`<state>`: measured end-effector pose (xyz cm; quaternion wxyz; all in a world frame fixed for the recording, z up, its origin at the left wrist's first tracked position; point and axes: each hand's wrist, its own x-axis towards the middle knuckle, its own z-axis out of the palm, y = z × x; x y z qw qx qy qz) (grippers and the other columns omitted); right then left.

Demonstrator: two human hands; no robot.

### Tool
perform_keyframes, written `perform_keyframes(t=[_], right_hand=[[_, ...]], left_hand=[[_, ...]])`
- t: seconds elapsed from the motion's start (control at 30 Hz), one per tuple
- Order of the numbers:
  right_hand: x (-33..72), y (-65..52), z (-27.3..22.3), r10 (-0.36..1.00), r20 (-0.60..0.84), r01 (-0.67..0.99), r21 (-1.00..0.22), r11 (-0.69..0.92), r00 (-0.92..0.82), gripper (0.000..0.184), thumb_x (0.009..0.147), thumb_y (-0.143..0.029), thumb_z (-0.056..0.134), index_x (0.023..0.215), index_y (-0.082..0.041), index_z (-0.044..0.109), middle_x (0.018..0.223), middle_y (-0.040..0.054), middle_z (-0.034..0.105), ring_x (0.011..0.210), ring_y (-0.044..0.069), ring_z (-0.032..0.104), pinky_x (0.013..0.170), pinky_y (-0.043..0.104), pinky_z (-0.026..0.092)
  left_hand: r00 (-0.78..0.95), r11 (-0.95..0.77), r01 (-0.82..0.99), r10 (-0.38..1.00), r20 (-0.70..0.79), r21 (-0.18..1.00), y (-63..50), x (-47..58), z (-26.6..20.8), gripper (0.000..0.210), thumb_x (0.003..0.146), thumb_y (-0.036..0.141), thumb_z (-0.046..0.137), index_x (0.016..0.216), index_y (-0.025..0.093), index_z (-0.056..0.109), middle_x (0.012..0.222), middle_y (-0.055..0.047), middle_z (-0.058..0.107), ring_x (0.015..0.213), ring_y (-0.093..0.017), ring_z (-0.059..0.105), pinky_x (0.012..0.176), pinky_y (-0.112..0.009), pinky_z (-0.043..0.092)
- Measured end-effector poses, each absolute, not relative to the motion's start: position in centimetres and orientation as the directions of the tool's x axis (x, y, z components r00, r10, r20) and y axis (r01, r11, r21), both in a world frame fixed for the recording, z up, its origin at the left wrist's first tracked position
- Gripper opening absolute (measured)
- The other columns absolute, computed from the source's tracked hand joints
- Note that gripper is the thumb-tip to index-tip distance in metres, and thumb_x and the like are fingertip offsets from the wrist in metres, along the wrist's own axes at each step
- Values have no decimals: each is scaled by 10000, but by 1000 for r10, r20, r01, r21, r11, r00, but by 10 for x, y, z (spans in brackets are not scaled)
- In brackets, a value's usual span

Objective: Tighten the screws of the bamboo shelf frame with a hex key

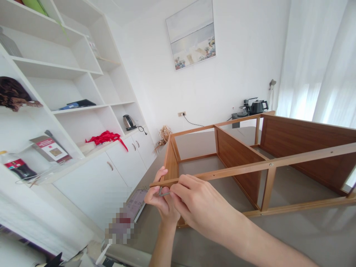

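Note:
A brown wooden shelf frame (pixel 239 170) lies on its side in front of me. My left hand (pixel 164 205) grips its near left corner, with fingers above and below the rail end. My right hand (pixel 197 198) pinches a small L-shaped hex key (pixel 164 193) between thumb and fingers. One end of the key meets a bolt (pixel 160 188) at the underside of that corner; whether it is seated in the head cannot be made out. Bolt heads, such as one bolt (pixel 271 164) on the long rail, show at other joints.
Under the frame is a grey tabletop (pixel 306 237). A phone with a lit timer (pixel 137 202) stands left of my hands. White wall shelves (pixel 69 83) with a kettle (pixel 128 122) and a cola bottle (pixel 18 165) line the left. A coffee maker (pixel 244 107) stands behind the frame.

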<state>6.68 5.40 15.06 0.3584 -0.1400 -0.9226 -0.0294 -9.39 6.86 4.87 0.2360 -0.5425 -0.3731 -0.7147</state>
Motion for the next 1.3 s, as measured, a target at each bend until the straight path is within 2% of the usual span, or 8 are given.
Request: perform_keyframes(t=[0.13,0.3,0.43,0.63,0.87,1.3], right_hand=[[63,54,146,294,678,281,-133,951,-674,214,1013,-127,579,809,-165,627,774,4,580,656,135,513,598,277,402],[67,55,149,238,659,271,-53,961,-713,204,974,-61,598,792,-150,625,768,8,572,674,137,527,597,270,398],[72,56,155,239,640,235,-93,968,-730,172,1000,-107,599,837,-149,634,817,12,584,711,132,541,635,253,420],[75,59,156,235,647,250,-71,966,-725,181,1005,-120,604,830,-163,616,821,3,564,688,124,506,604,252,383],[72,57,156,224,669,279,-27,960,-708,226,982,-101,642,775,-176,593,766,-9,533,655,127,467,574,265,337],[71,57,153,220,675,277,-24,961,-704,227,972,-116,684,771,-165,593,780,-10,538,667,115,467,577,248,353]], left_hand=[[-296,-619,739,56,954,266,68,-92,52,309,1006,106,501,1152,279,292,1349,-120,608,1247,-213,629,1068,-596,481],[-272,-631,737,54,961,244,68,-90,56,280,1017,90,472,1126,281,297,1352,-106,608,1260,-208,626,1063,-586,489],[-286,-624,736,68,956,264,68,-91,55,308,1002,96,511,1122,285,299,1349,-96,610,1256,-206,631,1080,-578,482],[-282,-619,743,56,958,255,67,-91,58,254,1029,118,479,1099,280,296,1327,-90,622,1229,-207,644,1049,-577,504],[-275,-633,734,58,960,248,67,-90,57,298,1001,101,521,1103,279,306,1336,-94,622,1262,-226,633,1077,-606,485],[-301,-643,714,75,951,277,70,-92,50,326,993,94,512,1129,285,286,1374,-108,598,1265,-224,623,1074,-614,484]])
